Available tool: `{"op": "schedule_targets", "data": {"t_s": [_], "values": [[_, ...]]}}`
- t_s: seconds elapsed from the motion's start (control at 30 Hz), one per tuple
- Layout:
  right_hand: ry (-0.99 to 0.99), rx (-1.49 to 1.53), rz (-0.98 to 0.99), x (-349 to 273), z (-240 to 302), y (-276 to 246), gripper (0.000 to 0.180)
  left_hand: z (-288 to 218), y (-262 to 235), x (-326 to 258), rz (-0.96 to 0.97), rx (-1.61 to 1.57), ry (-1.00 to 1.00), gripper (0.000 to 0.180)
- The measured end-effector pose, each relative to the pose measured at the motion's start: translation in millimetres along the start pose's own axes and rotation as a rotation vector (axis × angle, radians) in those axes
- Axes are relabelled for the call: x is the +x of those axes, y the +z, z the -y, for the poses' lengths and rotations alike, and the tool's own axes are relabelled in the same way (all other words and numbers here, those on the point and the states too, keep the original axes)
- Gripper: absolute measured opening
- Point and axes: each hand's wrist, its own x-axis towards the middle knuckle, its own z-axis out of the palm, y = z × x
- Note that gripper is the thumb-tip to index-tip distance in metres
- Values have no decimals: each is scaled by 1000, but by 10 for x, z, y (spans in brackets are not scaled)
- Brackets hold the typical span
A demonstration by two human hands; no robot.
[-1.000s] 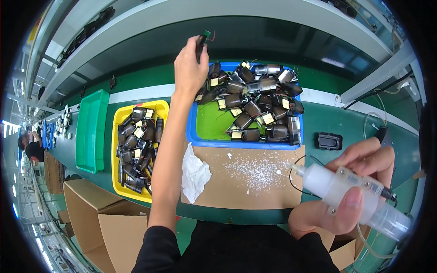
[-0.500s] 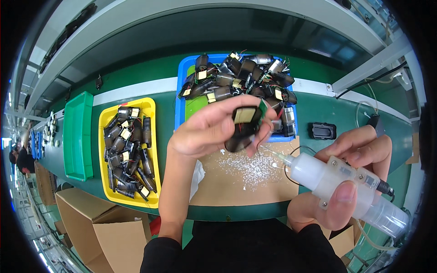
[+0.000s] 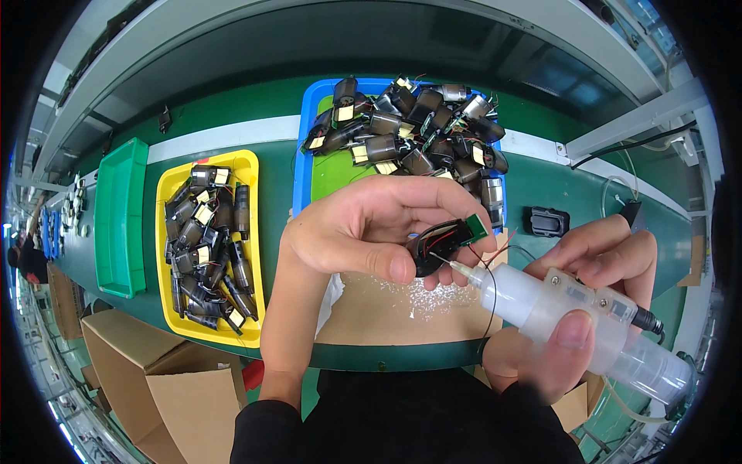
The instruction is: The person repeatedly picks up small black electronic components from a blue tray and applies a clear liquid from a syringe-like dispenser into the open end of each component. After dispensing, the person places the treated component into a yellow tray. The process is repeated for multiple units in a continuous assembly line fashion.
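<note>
Black rounded component with a small green circuit board: grasped in the left hand, over the brown cardboard sheet. Translucent white cylindrical syringe: gripped by the right hand, needle at the component.

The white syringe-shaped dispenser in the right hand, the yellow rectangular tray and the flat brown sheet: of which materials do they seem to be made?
White syringe-shaped dispenser: probably plastic, looking frosted toward the front and clear toward the rear. Yellow rectangular tray: likely moulded plastic, smooth, slightly glossy, with rounded corners. Flat brown sheet: apparently cardboard, judging by its matt tan surface.
</note>
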Motion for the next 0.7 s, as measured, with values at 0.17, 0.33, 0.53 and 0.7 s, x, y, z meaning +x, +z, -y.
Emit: {"op": "schedule_targets", "data": {"t_s": [0.17, 0.33, 0.53, 0.7], "values": [[24, -22, -21, -8, 11, -3, 41, 7, 25, 13, 2, -39, -43, 67], [5, -1, -34, -20, 23, 27, 42, -13, 13, -1, 77, 36, 8, 66], [-14, 25, -14, -26, 10, 3, 44, -47, 93, 17, 55, 7, -59, 64], [-65, 75, 105, -48, -9, -84, 44, -40, 98, 22, 101, 57, 17, 62]]}}
